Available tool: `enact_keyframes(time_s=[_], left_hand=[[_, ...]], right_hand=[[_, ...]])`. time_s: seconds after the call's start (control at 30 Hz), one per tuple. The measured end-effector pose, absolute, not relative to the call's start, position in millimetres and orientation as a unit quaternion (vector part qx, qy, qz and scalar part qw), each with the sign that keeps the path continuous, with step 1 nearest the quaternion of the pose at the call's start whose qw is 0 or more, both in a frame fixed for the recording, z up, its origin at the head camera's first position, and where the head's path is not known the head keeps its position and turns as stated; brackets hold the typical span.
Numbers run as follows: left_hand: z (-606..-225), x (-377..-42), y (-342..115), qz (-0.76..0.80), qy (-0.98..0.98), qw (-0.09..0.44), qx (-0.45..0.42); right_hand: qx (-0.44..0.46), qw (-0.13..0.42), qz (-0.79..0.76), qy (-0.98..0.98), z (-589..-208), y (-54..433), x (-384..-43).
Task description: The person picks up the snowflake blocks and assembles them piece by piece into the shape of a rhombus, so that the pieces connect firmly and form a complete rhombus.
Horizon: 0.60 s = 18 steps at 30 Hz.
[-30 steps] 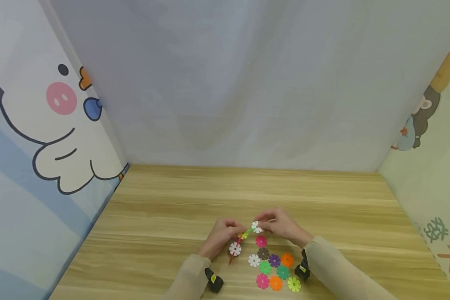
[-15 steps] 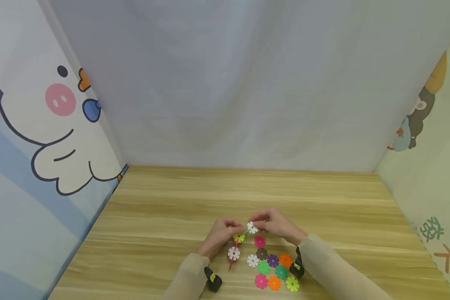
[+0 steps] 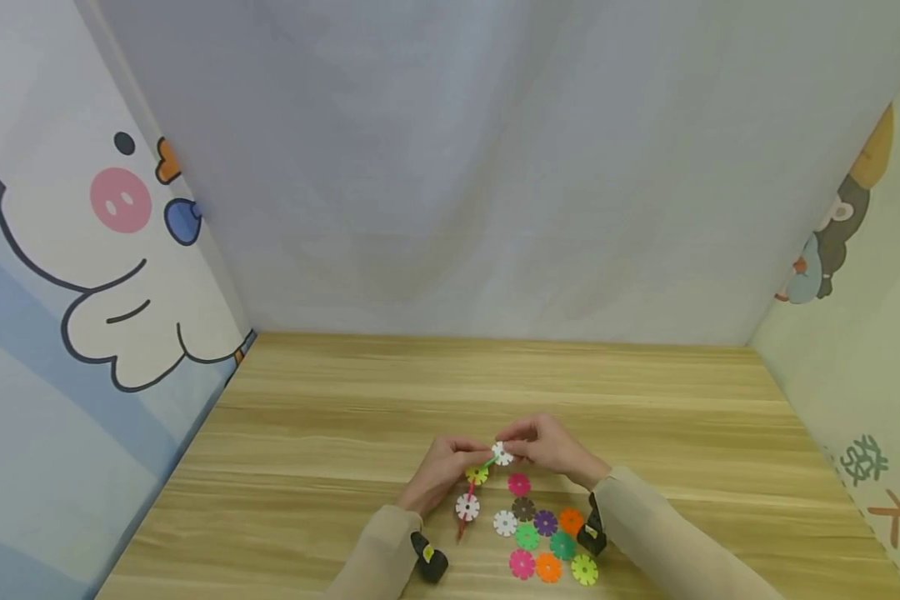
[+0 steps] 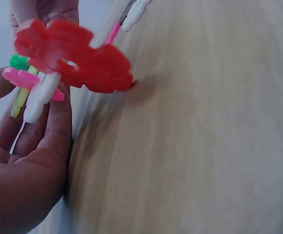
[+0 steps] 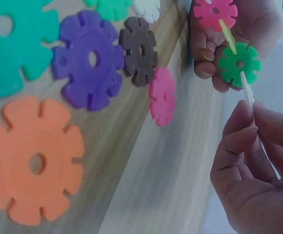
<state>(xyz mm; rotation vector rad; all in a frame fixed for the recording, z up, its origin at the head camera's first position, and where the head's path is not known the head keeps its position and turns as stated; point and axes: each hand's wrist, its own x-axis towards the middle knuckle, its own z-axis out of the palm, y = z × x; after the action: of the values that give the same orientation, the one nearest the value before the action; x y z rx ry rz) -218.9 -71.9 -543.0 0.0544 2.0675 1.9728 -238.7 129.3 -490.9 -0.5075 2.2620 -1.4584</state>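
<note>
Above the table, my left hand (image 3: 444, 472) grips a chain of slotted snowflake discs by its upper end, thumb at the green disc (image 5: 239, 64). Down from there run a yellow disc (image 3: 477, 475), a pink disc (image 5: 215, 13), a white disc (image 3: 467, 507) and a red disc (image 4: 73, 56) at the lower end. My right hand (image 3: 558, 454) pinches another white disc (image 3: 502, 454) between thumb and fingers. This disc's edge meets the green disc's rim at a slot in the right wrist view.
Loose snowflake discs lie flat on the wooden table (image 3: 307, 417) near my right forearm: pink (image 3: 519, 484), brown (image 3: 523, 509), purple (image 3: 546, 523), orange (image 3: 571, 522) and several more. A pale curtain (image 3: 495, 208) stands behind the table, with printed panels at both sides.
My right hand has moved a little left with the white disc, closer to my left hand. The chain has turned, and its yellow disc shows more fully; its lower end hangs slightly lower.
</note>
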Motion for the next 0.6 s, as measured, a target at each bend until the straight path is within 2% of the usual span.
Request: enact_keyframes(time_s=[0.6], left_hand=[[-545.7,-218.9,-71.5,0.697,0.704,0.131,0.018]], right_hand=[[-0.181,0.159,-0.509,0.826,-498.5,135.5,-239.6]])
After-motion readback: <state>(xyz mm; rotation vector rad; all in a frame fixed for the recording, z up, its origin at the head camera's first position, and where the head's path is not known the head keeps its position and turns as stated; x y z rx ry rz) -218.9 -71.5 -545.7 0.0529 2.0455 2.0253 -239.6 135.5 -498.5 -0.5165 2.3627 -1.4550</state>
